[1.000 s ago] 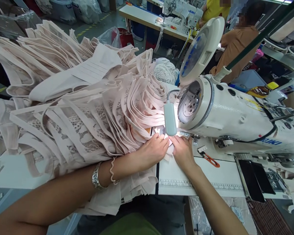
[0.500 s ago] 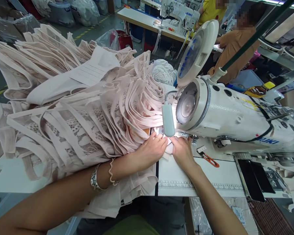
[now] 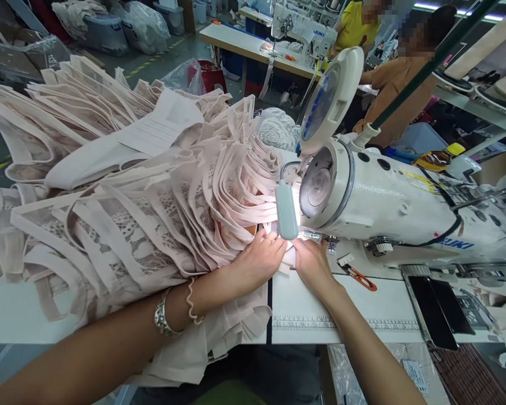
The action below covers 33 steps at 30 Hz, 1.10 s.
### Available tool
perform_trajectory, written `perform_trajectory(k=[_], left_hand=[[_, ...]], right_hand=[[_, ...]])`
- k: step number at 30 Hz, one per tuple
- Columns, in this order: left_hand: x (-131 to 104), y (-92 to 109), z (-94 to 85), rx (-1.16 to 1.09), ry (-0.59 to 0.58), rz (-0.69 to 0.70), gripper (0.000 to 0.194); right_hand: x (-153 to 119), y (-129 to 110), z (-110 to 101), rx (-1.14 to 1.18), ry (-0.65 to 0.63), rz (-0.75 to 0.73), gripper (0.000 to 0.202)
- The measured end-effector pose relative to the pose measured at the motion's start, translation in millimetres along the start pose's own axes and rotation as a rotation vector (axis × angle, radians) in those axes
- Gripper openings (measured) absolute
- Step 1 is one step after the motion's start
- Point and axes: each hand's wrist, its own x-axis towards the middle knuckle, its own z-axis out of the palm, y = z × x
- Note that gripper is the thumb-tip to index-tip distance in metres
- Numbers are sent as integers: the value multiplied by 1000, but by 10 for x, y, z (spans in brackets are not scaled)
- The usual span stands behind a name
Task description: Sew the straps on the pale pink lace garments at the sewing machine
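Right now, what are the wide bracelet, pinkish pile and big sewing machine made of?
The wide bracelet looks like metal: silvery, shiny and patterned. The pinkish pile seems to be matte fabric, with soft folds and lacy holes; I can't tell the fibre. The big sewing machine is probably metal with glossy white paint, since its smooth body shines.

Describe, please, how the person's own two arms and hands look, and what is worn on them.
Both forearms are bare, with no sleeves or gloves visible. The left hand has a thin, gold-toned ring; on that arm are a wide, silver-toned, patterned bangle and a thin, pale, wavy band. The right hand shows no bracelet at its wrist.
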Motion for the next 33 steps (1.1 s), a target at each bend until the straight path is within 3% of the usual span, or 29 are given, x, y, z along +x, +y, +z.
perform_trajectory(k=[9, 15, 19, 24, 29, 31, 33], left_hand=[[2, -21, -21, 15, 30, 21, 27], [-25, -230, -97, -35, 16, 36, 23], [-50, -271, -115, -79, 16, 25, 19], [-39, -199, -94, -74, -33, 0, 14], [-67, -108, -226, 70, -33, -21, 31], [-174, 31, -330, 43, -12, -20, 36], [-372, 296, -366, -124, -17, 27, 42]], right_hand=[[18, 31, 40, -19, 28, -28, 46], [-41, 89, 134, 156, 246, -29, 53], [-71, 118, 188, 222, 307, -72, 48], [-81, 135, 224, 196, 310, -81, 48], [-89, 128, 212, 203, 286, -91, 47], [-92, 114, 196, 221, 267, -80, 46], [-96, 103, 186, 237, 247, -61, 46]])
